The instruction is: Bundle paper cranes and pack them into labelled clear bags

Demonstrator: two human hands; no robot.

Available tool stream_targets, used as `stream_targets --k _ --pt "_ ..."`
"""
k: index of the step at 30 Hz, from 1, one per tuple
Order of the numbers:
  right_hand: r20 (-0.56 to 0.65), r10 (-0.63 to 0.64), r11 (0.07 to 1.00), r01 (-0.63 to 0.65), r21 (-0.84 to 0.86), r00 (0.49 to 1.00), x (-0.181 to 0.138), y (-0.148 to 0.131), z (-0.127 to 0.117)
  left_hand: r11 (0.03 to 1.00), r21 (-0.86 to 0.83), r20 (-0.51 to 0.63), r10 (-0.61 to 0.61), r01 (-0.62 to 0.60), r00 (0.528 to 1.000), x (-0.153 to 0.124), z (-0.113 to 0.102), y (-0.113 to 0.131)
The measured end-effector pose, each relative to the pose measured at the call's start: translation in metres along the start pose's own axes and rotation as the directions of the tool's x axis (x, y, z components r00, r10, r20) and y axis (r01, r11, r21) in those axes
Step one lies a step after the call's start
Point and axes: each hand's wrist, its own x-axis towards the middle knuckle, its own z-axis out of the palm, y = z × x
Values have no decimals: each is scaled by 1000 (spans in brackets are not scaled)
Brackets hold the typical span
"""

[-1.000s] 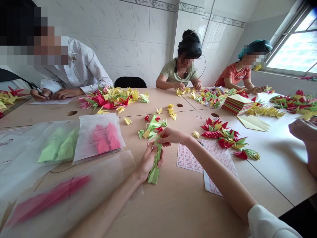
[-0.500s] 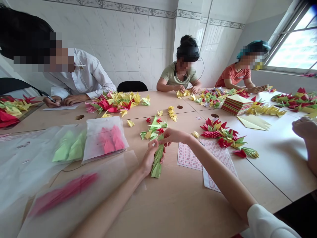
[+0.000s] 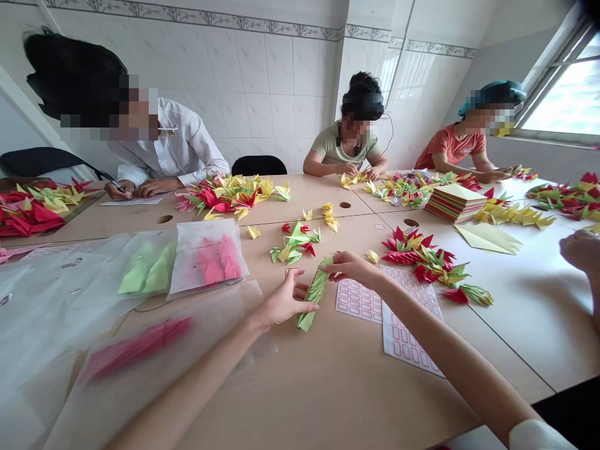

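Observation:
Just in front of me is a long stack of nested green folded-paper pieces (image 3: pixel 315 292), tilted with its upper end to the right. My right hand (image 3: pixel 349 267) pinches that upper end between thumb and fingers. Beside the stack's lower left side, my left hand (image 3: pixel 284 300) is open, its fingers apart and curved. Its thumb lies across the lower part of the stack; whether it presses on it I cannot tell. Beyond both hands lies a small pile of green, red and yellow folded-paper pieces (image 3: pixel 295 242).
Plastic bags with green pieces (image 3: pixel 147 267) and pink pieces (image 3: pixel 219 259) lie left, above a bagged pink stack (image 3: pixel 140 350). Label sheets (image 3: pixel 412 325) lie under my right forearm. Red and green pieces (image 3: pixel 422 255) and a square paper stack (image 3: pixel 455 203) are right. Several people sit around the table.
My left hand has loosened from around the green stack and shifted slightly left. My right hand has moved right with the stack's upper end, so the stack leans more to the right.

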Motion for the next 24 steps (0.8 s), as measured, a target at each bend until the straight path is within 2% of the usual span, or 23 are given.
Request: stream_targets --k 3,6,9,12,17,24 --pt "-47 11 999 -10 31 999 -8 4 5 994 72 -97 93 -86 991 -5 0 -5" --pt "-76 13 999 -10 37 997 -13 6 8 967 200 -215 200 -157 956 -13 0 -7" --pt "-94 16 999 -11 52 995 -14 6 11 925 364 -270 216 -108 938 -25 -3 -8" --pt "-106 14 995 -4 98 994 -14 8 13 894 442 -256 202 -72 945 -32 -3 -12" --pt "-143 14 983 13 184 990 -17 10 19 933 353 -192 149 -73 970 -27 -5 -18" --pt "-91 12 959 14 282 996 -17 14 28 979 177 -178 131 -99 975 -21 -9 -25"
